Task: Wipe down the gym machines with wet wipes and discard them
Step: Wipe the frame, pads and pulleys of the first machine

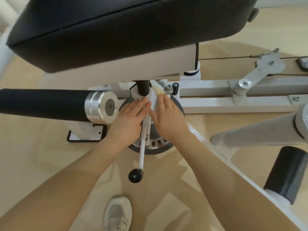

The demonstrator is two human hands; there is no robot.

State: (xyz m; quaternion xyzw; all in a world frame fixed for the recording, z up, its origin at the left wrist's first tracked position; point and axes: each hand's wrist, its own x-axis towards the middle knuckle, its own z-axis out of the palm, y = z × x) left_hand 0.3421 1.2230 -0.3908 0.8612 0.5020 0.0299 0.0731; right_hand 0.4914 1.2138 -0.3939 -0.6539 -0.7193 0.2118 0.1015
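A white-framed gym machine (208, 90) with a black padded seat (126, 30) fills the upper view. My left hand (128, 120) and my right hand (168, 117) lie side by side with straight fingers over the grey adjustment disc (150, 149) below the seat. A white wet wipe (154, 102) shows between the fingertips, against the white bracket; which hand presses it I cannot tell. A white lever with a black knob (135, 175) runs down between my wrists.
A black foam roller with a silver end cap (101, 106) juts in from the left beside my left hand. Another black roller (286, 175) stands at lower right on a white bar. Cables and a pulley arm (266, 64) run right. My white shoe (118, 212) is on the wooden floor.
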